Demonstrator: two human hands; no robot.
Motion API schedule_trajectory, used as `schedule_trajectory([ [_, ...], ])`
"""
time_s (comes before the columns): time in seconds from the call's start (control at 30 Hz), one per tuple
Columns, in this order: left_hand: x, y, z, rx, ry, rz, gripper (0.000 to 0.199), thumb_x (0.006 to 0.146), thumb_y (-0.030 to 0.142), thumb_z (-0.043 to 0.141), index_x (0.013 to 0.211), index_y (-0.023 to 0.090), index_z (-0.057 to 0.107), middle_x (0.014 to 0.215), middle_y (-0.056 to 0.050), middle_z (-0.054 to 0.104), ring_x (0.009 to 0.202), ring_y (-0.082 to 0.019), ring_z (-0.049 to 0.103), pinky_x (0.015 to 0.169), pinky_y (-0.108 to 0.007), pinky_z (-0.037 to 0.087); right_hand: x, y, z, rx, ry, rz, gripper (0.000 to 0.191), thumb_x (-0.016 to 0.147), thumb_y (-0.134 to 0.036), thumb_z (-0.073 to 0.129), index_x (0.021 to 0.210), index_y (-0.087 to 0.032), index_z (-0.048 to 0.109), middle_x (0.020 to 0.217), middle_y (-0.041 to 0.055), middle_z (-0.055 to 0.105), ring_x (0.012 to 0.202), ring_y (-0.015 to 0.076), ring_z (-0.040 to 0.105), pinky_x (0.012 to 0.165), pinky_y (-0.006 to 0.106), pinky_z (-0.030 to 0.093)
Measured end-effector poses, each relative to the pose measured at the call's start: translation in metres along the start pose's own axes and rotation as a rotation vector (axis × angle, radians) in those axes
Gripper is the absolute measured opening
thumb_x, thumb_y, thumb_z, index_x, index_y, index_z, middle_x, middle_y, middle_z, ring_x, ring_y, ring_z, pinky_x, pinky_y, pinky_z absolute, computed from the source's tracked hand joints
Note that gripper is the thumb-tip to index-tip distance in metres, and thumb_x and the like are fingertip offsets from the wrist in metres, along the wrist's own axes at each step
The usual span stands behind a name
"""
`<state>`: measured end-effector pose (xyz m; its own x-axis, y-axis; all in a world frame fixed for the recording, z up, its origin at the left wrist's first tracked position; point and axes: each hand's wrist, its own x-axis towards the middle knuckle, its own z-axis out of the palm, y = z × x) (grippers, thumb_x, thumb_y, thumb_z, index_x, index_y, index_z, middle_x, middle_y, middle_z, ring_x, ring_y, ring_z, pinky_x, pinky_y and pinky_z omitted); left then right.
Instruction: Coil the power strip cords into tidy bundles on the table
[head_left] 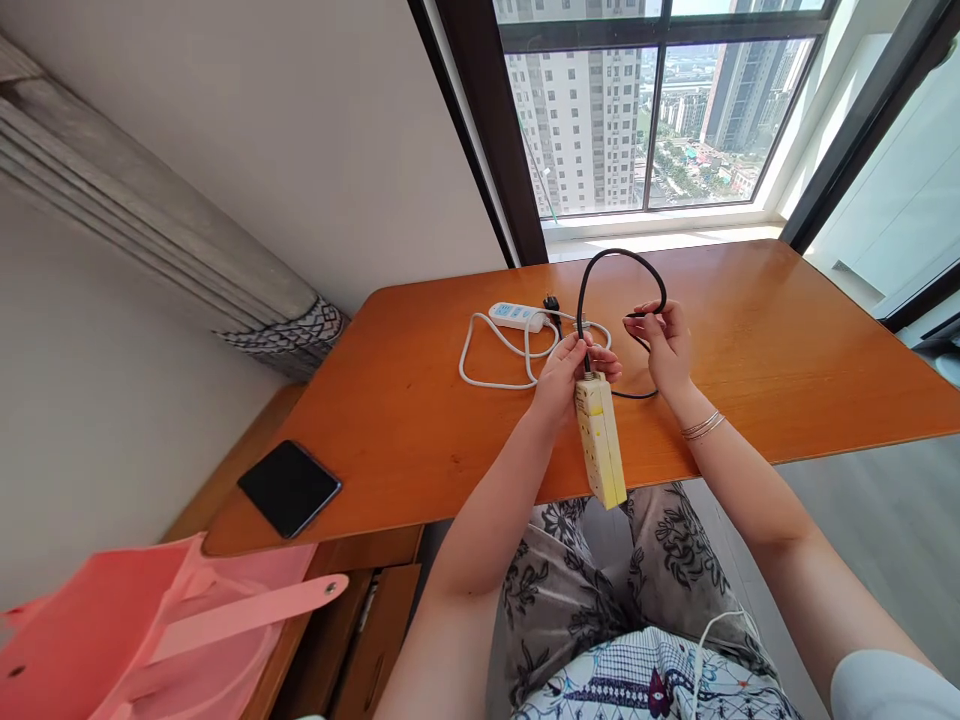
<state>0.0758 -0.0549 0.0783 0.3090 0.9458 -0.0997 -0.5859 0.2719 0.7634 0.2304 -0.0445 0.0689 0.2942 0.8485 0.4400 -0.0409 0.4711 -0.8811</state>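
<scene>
My left hand (564, 377) is closed around the black cord where it enters a yellowed power strip (600, 440). The strip hangs down over the table's front edge, its sockets facing left. With pinched fingers my right hand (664, 345) grips the same black cord (622, 252), which arches up in a loop between both hands. More of that cord trails on the tabletop behind and below my hands. Just beyond my left hand lie a white power strip (517, 316) with a loosely coiled white cord (495, 384) and a black plug (553, 305).
The wooden table (420, 430) reaches back to a window (660, 120). A black phone (289, 488) lies near its left front edge. Below that is a pink bag (135, 630) with a strap, next to a wooden drawer unit (382, 640). A gathered curtain (187, 230) hangs at left.
</scene>
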Motion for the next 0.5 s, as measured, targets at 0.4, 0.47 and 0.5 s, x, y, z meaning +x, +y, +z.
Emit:
schedule_trajectory([
  [0.4, 0.004, -0.012, 0.002, -0.043, 0.012, -0.054, 0.022, 0.088, 0.029, 0.076, 0.079, 0.02, 0.057, 0.091, -0.006, 0.077, 0.106, -0.027, 0.076, 0.094, -0.046, 0.062, -0.007, 0.001, -0.007, 0.077, -0.203, -0.011, 0.049, 0.079, -0.071, 0.067, 0.07, -0.025, 0.057, 0.079, 0.0063, 0.066, 0.084, 0.0253, 0.067, 0.084, 0.045, 0.056],
  [0.47, 0.006, -0.011, 0.001, -0.062, 0.022, -0.04, 0.021, 0.089, 0.028, 0.074, 0.079, 0.019, 0.057, 0.092, -0.005, 0.076, 0.099, -0.024, 0.076, 0.095, -0.045, 0.061, -0.009, -0.001, -0.007, 0.056, -0.3, -0.033, 0.045, 0.081, -0.069, 0.067, 0.07, -0.025, 0.063, 0.08, 0.0077, 0.068, 0.086, 0.027, 0.067, 0.086, 0.048, 0.056],
  [0.5, 0.007, -0.01, 0.001, -0.07, 0.029, -0.031, 0.022, 0.091, 0.028, 0.072, 0.079, 0.019, 0.056, 0.094, -0.005, 0.076, 0.098, -0.023, 0.076, 0.095, -0.044, 0.061, -0.01, -0.001, -0.007, 0.035, -0.357, -0.034, 0.044, 0.081, -0.069, 0.068, 0.071, -0.025, 0.065, 0.082, 0.0085, 0.069, 0.088, 0.0281, 0.068, 0.087, 0.049, 0.055],
])
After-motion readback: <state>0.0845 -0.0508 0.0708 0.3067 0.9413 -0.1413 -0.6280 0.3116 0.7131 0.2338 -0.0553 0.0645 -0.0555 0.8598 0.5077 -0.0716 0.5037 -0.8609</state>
